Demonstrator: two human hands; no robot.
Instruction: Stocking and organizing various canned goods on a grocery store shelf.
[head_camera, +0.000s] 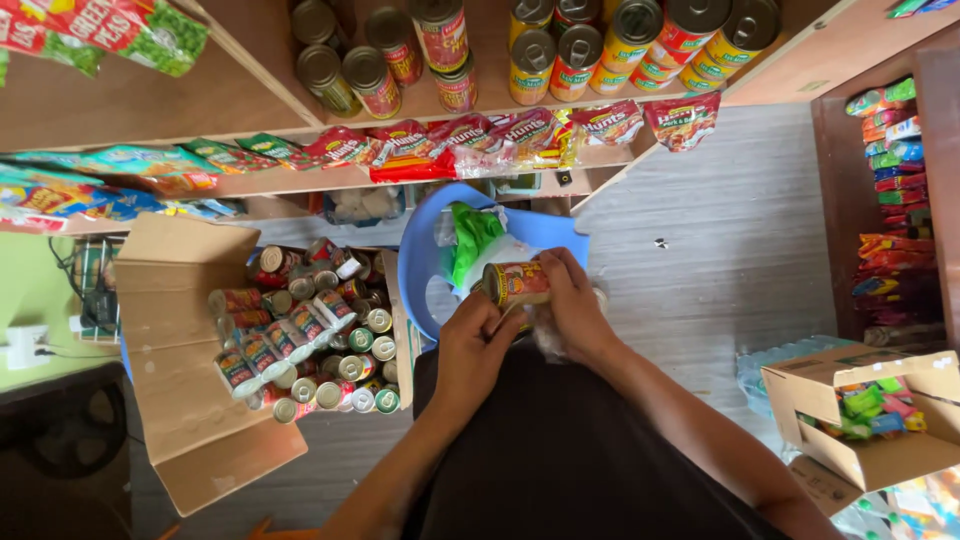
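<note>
While both hands meet over the person's lap, everything is placed from the can they hold.

Held can: a small cylindrical tin can with a red and yellow label (515, 283) lies on its side between the two hands, just above the lap, probably turned so the label or an end can be worked on.

Left hand: the left hand (478, 345) sits just below and left of the can, fingers curled in, fingertips touching its lower side; how tightly they press I cannot tell.

Right hand: the right hand (575, 305) wraps the can's right end, fingers closed around it, with crumpled clear plastic wrap (552, 340) bunched under the palm.

Blue chair: a blue plastic chair (425, 250) stands just behind the can, bearing a green and white plastic bag (472, 240).

Open carton: a brown cardboard box with spread flaps (180, 330) lies left of the can, packed with similar small tins (310, 340) lying loose.

Small carton: a second cardboard box of bright packets (870, 410) sits well right of the can.

Shelves: wooden shelves (280, 180) beyond the can carry red sachets (500, 135) along the edge and upright tins (600, 50) above.
</note>
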